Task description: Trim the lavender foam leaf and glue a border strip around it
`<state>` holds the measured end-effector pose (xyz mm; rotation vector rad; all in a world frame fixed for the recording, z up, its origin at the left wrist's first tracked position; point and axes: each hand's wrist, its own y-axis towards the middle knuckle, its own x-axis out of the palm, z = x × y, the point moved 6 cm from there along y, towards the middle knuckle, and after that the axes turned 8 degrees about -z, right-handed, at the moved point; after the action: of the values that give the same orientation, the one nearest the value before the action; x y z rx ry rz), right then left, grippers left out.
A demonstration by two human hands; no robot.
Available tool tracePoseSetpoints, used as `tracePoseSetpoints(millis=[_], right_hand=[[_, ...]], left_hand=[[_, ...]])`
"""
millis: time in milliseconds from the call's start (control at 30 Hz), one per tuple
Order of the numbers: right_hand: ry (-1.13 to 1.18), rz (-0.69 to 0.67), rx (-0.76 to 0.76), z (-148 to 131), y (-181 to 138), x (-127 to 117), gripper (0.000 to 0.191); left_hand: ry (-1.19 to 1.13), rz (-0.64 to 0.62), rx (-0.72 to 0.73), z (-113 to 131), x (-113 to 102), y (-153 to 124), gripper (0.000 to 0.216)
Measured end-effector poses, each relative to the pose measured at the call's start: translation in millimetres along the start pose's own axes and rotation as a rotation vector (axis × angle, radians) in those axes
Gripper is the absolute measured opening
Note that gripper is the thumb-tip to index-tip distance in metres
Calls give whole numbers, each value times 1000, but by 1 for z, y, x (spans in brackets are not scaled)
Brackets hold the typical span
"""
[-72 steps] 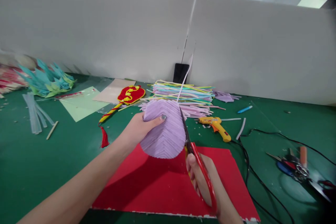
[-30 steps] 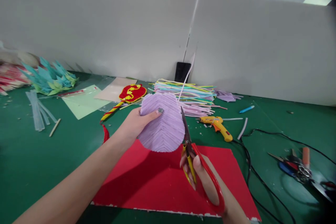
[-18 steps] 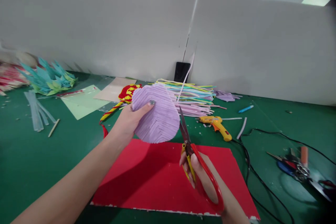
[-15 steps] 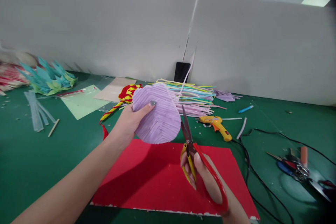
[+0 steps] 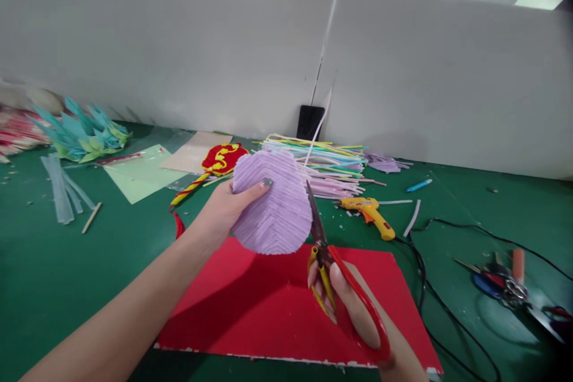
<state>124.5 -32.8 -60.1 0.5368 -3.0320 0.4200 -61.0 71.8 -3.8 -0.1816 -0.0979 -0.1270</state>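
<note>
the left grip pinched the purple pad, up over the red sheet. the right grip was closed on the scissors, blades (nearly together) against the pad's edge just beyond it. that edge looked rounded; the far rim seemed left to trim.

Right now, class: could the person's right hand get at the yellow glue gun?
Probably yes: the glue gun lies just beyond the right hand on the green table, with nothing between them. But that hand is full, gripping the red-handled scissors.
</note>
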Motion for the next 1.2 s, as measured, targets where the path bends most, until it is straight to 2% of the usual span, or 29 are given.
tracePoseSetpoints(millis=[100, 233, 467, 567, 733, 1000, 1200], right_hand=[[-42, 27, 4, -8, -2, -1, 56], [-116, 104, -29, -19, -3, -5, 48], [70, 217, -161, -18, 2, -14, 32], [84, 244, -121, -12, 6, -17, 32], [46, 381, -37, -10, 8, -24, 41], [88, 383, -78, -9, 7, -20, 41], [21, 384, -126, -4, 8, -20, 39]], left_hand=[[53, -11, 0, -1, -1, 0, 40], [7, 55, 31, 2, -5, 0, 41], [-130, 161, 102, 6, -9, 0, 37], [-142, 159, 105, 5, -9, 1, 36], [-145, 163, 129, 5, -10, 2, 36], [-118, 148, 117, 2, -8, 2, 37], [-131, 149, 115, 1, -9, 4, 37]])
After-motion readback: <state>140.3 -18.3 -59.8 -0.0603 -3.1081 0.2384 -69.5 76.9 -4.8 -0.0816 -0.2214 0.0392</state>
